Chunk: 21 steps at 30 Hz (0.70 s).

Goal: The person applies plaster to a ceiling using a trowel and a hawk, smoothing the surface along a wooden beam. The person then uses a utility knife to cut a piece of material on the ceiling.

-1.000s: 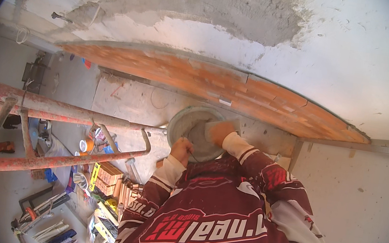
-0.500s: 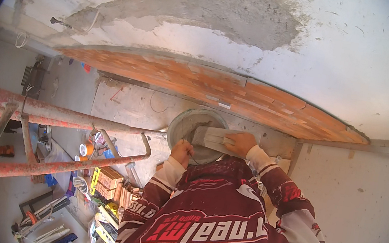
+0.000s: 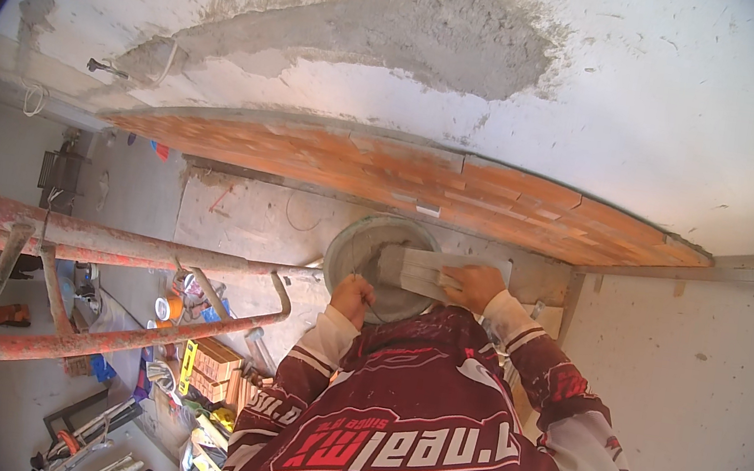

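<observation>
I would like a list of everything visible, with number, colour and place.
bucket: one, grey, centre
paste: uncounted, grey, inside bucket
flat tool: one, pale grey, over bucket
front wall: one, white with grey patch, top
bricks: many, orange, low on front wall
right wall: one, off-white, right
floor: one, pale grey, below
bars: several, red, left
stack: one, orange-brown, lower left
small clutter: uncounted, mixed, lower left
shirt: one, maroon and white, bottom
left hand: one, bare, at bucket's near rim
right hand: one, bare, gripping flat tool
</observation>
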Tool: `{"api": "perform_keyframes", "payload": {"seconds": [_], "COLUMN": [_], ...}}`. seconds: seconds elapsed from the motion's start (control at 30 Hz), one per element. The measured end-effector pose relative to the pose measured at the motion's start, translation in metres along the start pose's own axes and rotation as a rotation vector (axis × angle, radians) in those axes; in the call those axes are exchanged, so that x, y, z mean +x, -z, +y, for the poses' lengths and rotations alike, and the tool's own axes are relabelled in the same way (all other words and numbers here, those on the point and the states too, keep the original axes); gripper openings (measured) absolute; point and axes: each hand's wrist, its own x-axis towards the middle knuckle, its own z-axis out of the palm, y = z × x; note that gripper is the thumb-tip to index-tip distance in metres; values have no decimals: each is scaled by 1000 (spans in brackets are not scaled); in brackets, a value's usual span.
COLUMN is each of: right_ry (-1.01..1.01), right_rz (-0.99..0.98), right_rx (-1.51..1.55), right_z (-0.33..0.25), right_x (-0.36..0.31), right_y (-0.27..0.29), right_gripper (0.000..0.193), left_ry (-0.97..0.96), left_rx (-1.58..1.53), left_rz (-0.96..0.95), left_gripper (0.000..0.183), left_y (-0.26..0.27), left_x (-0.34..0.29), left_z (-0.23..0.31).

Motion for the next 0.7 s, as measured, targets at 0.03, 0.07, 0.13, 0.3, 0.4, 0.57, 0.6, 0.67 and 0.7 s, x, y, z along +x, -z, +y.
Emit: {"api": "perform_keyframes", "payload": {"seconds": [0.03, 0.07, 0.13, 0.3, 0.4, 0.57, 0.6, 0.67, 0.7], "right_ry": [-4, -8, -15, -12, -25, -200, -233, -248, -258], "right_rz": [1, 3, -5, 37, 93, 203, 239, 285, 315], "right_rx": [2, 3, -2, 57, 114, 348, 429, 471, 506], "right_z": [0, 0, -1, -1, -8, -29, -30, -24, -23], "right_x": [-1, -3, -5, -11, -15, -12, -10, -6, -4], "right_y": [2, 4, 10, 24, 44, 94, 99, 111, 117], "right_gripper": [37, 37, 37, 39, 41, 36, 34, 33, 33], "left_ry": [3, 8, 16, -2, 25, 25, 20, 10, 1], "left_rx": [3, 3, 3, -38, -22, -16, -11, -7, -8], "left_rz": [-11, -6, 4, -4, 21, 15, 29, 25, 12], "left_gripper": [11, 10, 10, 11, 11, 10, 10, 9, 9], "left_y": [-1, -2, -4, 3, 1, 4, 4, 3, 5], "left_x": [0, 0, 0, 6, 6, 9, 8, 9, 10], "left_z": [0, 0, 2, -4, -2, -2, -2, -3, -5]}}
